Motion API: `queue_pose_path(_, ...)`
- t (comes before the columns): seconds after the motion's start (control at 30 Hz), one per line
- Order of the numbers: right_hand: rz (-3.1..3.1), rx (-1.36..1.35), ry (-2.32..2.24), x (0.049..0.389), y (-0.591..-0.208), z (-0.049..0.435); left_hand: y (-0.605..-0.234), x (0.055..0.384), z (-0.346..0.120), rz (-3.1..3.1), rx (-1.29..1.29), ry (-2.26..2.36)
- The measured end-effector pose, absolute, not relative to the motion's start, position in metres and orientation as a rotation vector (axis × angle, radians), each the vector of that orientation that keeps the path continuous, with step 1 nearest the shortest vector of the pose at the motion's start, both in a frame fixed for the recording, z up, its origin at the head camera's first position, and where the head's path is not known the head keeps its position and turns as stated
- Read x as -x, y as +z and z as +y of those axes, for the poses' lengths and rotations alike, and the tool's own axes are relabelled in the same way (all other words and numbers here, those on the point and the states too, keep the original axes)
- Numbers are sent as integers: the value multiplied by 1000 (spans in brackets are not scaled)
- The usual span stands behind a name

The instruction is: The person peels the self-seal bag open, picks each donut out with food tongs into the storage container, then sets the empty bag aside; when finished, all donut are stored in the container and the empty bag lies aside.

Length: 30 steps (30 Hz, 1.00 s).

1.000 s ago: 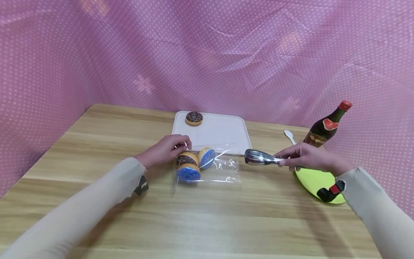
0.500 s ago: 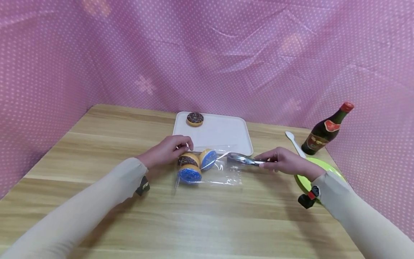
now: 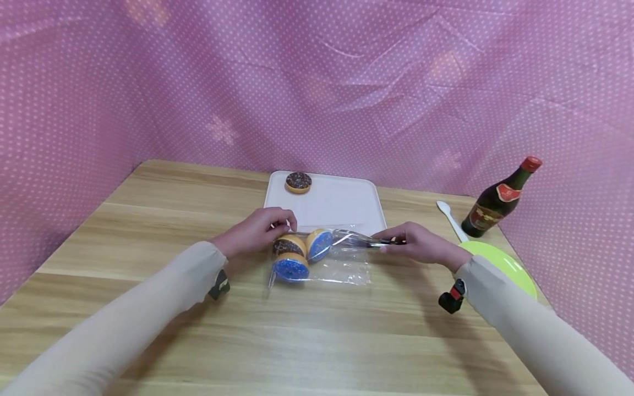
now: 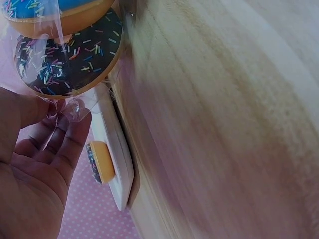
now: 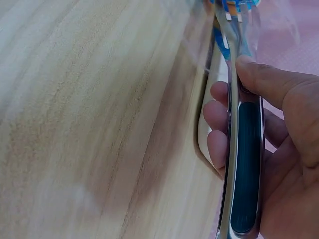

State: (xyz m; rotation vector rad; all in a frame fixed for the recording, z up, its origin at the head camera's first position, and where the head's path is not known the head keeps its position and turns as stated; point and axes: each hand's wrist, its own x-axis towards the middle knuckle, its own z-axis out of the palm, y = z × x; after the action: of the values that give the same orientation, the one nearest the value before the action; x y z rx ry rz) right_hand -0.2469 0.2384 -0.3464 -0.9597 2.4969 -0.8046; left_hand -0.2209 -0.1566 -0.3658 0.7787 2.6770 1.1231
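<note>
Metal tongs (image 3: pixel 354 240) have travelled left with the right hand (image 3: pixel 418 242) since the earlier frames, and their tips are now at the blue donut (image 3: pixel 319 245) in the clear bag (image 3: pixel 346 269); the left hand (image 3: pixel 255 228) has stayed at the bag's left part. Fingers and thumb of the right hand wrap the handle; whether the tips grip the donut I cannot tell. Long axis roughly parallel to the tabletop's (image 3: pixel 317 341) far edge, the tongs point toward its left edge, just beside the near right corner of the white tray (image 3: pixel 342 201).

Only the right wrist view shows the dark inset in the handle and the slotted tips. From the left wrist, thumb and fingers visibly pinch bunched film beside the chocolate donut (image 4: pixel 65 62), whose sprinkles read there as coloured sticks; the head view alone takes in the front blue-topped donut (image 3: pixel 291 268) whole, and the bottle (image 3: pixel 495 204) and green plate (image 3: pixel 500 264) by the tabletop's right edge.
</note>
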Motion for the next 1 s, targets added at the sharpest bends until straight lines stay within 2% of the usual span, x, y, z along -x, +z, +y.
queue_pose_path(0.5,2447,955,-837,262,-358,228,-367,221,-157,2676,-795,1114)
queue_pose_path(0.77,2457,992,-871,262,-359,232,-369,222,-156,2682,-785,1128)
queue_pose_path(1.0,2433,914,-864,257,-355,236,-372,221,-156,2701,-820,1148)
